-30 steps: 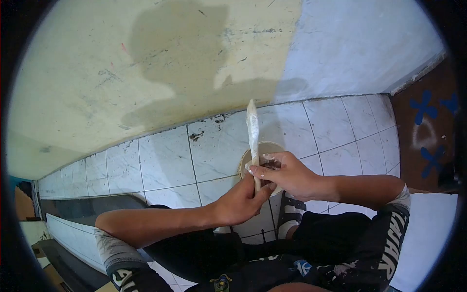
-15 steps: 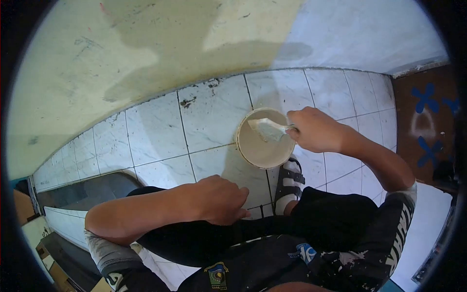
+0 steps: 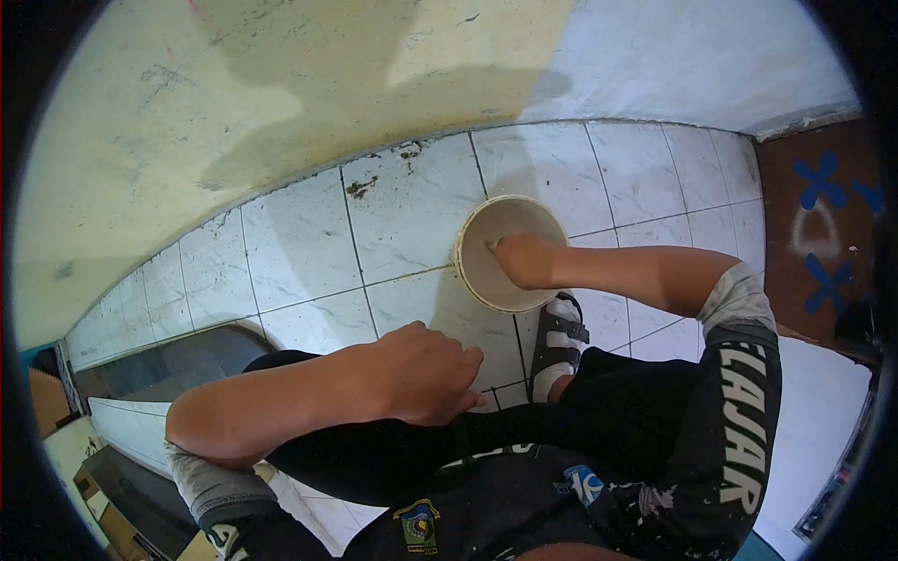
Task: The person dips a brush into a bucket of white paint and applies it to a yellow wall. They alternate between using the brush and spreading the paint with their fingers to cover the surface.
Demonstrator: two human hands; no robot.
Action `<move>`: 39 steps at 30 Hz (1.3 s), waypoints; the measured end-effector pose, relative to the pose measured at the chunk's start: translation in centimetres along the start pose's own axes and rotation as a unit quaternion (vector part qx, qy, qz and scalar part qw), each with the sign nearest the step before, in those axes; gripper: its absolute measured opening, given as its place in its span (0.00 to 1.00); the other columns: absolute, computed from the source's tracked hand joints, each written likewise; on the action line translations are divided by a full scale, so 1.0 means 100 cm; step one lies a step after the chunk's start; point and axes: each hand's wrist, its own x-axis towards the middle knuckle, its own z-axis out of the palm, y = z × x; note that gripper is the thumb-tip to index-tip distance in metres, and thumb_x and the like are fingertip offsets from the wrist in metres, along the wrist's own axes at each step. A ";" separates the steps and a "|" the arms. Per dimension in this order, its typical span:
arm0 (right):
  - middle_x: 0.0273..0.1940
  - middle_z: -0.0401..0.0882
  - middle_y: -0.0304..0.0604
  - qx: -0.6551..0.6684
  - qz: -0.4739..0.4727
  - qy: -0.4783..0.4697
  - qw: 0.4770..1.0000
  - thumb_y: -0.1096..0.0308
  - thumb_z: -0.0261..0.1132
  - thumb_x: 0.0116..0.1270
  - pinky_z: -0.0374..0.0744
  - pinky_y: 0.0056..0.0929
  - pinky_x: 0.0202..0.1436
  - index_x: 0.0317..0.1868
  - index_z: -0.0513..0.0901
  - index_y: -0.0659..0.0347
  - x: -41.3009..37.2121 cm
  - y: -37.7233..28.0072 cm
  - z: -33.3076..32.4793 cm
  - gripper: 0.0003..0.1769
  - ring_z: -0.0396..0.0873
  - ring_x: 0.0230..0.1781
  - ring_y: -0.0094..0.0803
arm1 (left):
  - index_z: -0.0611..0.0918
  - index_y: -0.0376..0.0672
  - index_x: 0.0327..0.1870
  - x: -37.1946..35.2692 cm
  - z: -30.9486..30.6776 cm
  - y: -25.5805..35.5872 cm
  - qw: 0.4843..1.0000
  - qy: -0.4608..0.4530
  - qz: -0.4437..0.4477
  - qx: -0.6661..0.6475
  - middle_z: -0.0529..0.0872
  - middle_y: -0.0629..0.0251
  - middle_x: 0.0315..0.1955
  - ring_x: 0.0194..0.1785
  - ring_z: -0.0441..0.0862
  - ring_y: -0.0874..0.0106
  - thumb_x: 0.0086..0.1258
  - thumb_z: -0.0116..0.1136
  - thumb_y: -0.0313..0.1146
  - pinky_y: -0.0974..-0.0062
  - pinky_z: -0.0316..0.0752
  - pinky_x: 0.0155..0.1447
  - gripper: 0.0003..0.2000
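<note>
A round cream bucket stands on the tiled floor in front of me. My right hand reaches down inside it, fingers closed on a paintbrush whose bristles are now out of sight; it showed white and paint-coated a moment earlier. Over my black-trousered leg, my left hand hangs loosely curled, to the near left of the bucket and apart from it. No object shows in that hand, though its palm side is hidden.
My sandalled foot stands close beside the bucket. Ahead, the wall is yellowish on the left and white on the right. A brown panel with blue marks is at right. Dark debris lies on the floor tiles.
My right hand has moved left and down from the bucket's rim into it, taking the paintbrush along. The left hand has barely shifted.
</note>
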 end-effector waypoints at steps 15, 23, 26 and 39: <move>0.38 0.87 0.65 0.085 0.079 -0.041 0.992 0.61 0.64 0.65 0.84 0.48 0.43 0.40 0.87 0.73 -0.072 0.033 -0.110 0.19 0.89 0.40 0.54 | 0.78 0.31 0.46 -0.002 -0.004 -0.005 1.000 0.007 -0.005 -0.002 0.87 0.44 0.33 0.43 0.88 0.45 0.82 0.50 0.55 0.52 0.82 0.50 0.27; 0.26 0.77 0.40 0.367 0.139 -0.120 0.912 0.60 0.62 0.74 0.70 0.28 0.25 0.41 0.80 0.64 -0.124 0.076 -0.141 0.13 0.71 0.23 0.23 | 0.77 0.30 0.46 -0.002 -0.014 -0.007 1.000 -0.004 0.006 -0.016 0.86 0.44 0.33 0.43 0.87 0.44 0.83 0.49 0.55 0.51 0.81 0.50 0.28; 0.27 0.74 0.37 0.554 0.115 -0.149 0.811 0.63 0.62 0.76 0.64 0.23 0.23 0.44 0.78 0.61 -0.135 0.110 -0.120 0.09 0.66 0.23 0.19 | 0.77 0.30 0.46 -0.001 -0.015 -0.008 1.000 -0.006 0.006 -0.011 0.86 0.44 0.33 0.43 0.87 0.43 0.83 0.48 0.55 0.50 0.80 0.50 0.28; 0.27 0.75 0.37 0.698 -0.065 -0.159 0.695 0.58 0.70 0.74 0.65 0.26 0.26 0.46 0.78 0.59 -0.147 0.121 -0.102 0.14 0.71 0.26 0.26 | 0.76 0.30 0.45 0.005 -0.019 -0.009 1.000 -0.020 -0.005 -0.022 0.86 0.42 0.33 0.43 0.86 0.42 0.83 0.47 0.55 0.49 0.79 0.49 0.28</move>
